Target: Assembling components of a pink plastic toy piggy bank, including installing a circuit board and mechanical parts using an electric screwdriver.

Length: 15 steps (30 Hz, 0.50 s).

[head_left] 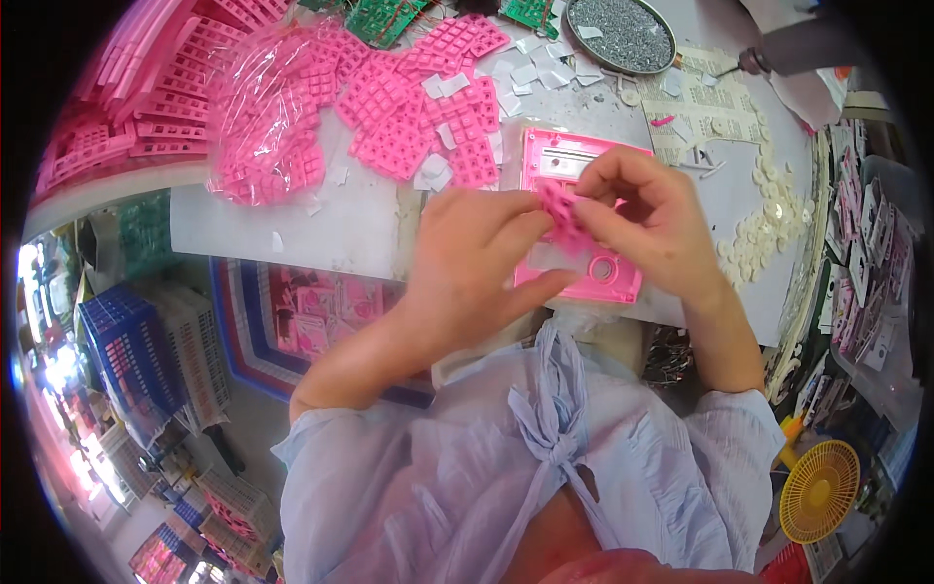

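A small pink keypad (564, 220) is raised between my two hands, somewhat blurred. My right hand (654, 216) pinches its right side with thumb and fingers. At the left side, the fingertips of my left hand (482, 243) close on the keypad's edge, while the left thumb sticks out lower down. Directly beneath lies a pink casing (623, 282) with a light strip near its top and a round opening at its lower right. My hands and the keypad hide the casing's middle.
Loose pink keypads (399, 122) and a clear bag of them (268, 127) fill the table's left. White paper bits (545, 68) lie behind. A round tray of screws (623, 34), a dark power screwdriver (788, 51) and cream-coloured discs (773, 214) are around the right side.
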Tool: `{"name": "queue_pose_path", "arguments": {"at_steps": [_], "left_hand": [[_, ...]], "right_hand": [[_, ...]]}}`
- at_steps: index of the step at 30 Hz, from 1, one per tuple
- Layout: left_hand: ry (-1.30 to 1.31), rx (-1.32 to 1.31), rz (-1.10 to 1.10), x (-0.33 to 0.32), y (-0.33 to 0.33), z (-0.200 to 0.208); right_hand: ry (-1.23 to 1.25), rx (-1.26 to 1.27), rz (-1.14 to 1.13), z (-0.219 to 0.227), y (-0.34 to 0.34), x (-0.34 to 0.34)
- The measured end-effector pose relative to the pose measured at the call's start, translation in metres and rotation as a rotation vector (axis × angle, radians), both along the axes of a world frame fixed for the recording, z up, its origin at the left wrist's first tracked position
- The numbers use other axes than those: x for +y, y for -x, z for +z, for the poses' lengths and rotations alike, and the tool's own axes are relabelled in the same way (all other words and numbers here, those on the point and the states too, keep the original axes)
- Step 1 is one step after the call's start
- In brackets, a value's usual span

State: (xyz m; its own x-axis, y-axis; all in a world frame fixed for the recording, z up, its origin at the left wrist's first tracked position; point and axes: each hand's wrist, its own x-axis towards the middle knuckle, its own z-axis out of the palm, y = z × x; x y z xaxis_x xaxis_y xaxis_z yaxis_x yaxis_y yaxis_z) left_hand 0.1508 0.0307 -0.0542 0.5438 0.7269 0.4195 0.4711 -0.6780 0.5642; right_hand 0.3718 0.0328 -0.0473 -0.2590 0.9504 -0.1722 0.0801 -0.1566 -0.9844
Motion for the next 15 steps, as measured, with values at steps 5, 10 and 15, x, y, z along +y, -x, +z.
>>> {"name": "queue_pose_path", "arguments": {"at_steps": [5, 10, 15], "left_hand": [[0.051, -0.036, -0.033, -0.01, 0.026, -0.024], [-0.005, 0.027, -0.073, -0.011, 0.011, -0.047], [-0.045, 0.087, -0.098, -0.008, 0.007, -0.052]], "right_hand": [[-0.111, -0.159, 0.119, -0.023, -0.012, -0.001], [-0.284, -0.458, 0.06, -0.039, -0.003, 0.006], [-0.55, -0.699, 0.099, -0.041, -0.003, 0.009]]}}
